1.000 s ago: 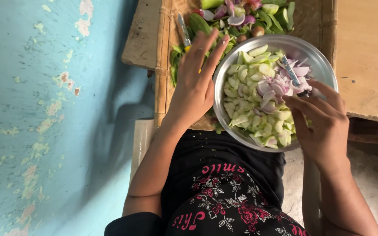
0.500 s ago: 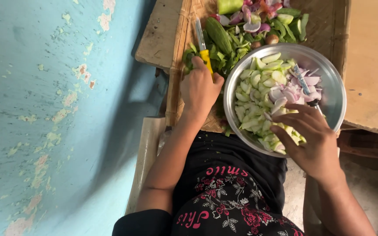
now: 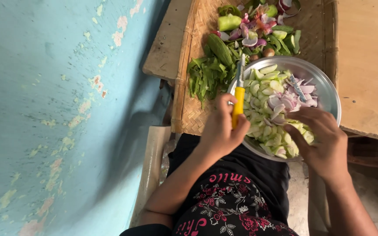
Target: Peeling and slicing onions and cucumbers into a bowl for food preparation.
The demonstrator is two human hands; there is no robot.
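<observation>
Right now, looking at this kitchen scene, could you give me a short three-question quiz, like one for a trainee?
1. True or false: the left hand grips a yellow-handled knife.
2. What does the metal bowl hold? A) whole eggs B) pale green slices and purple onion pieces C) rice
3. Fill in: the leafy greens lie on a woven ____.

Key
1. True; the blade points away from the person, over the bowl's rim.
2. B; the right hand rests on the slices, and a second small knife lies among them.
3. Tray, which also carries a whole green vegetable and peelings.
</observation>
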